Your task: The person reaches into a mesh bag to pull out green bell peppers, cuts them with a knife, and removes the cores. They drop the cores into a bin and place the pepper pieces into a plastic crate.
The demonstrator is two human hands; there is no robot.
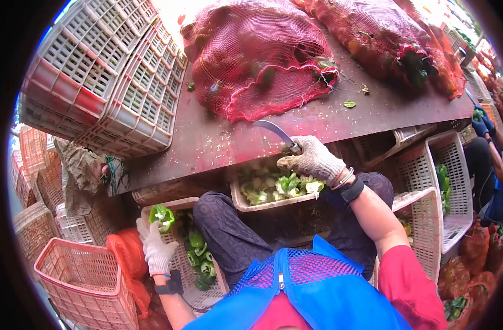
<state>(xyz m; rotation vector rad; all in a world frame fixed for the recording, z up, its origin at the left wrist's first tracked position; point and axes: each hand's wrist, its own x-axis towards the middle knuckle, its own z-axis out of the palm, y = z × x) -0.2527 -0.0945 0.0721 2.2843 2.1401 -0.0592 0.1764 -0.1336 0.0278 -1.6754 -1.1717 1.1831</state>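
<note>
My left hand [156, 246], in a pale work glove, grips a green bell pepper [162, 218] whose cut-open side faces up. Below it stands a white crate [186, 203] with several green peppers [199, 250] along its right side. My right hand [313, 159], in a soiled glove, is closed around the handle of a curved knife [276, 132]. The blade points up and left over the table's front edge. Under that hand, between my knees, a shallow crate [251, 208] holds pale pepper cores and green scraps [284, 187].
Red mesh sacks [257, 60] lie on the metal table [218, 143], with small seeds scattered about. Stacked crates [105, 71] rise at the left; a pink crate [81, 275] sits below. White crates [452, 187] stand at right, near a co-worker's blue-gloved hands [482, 124].
</note>
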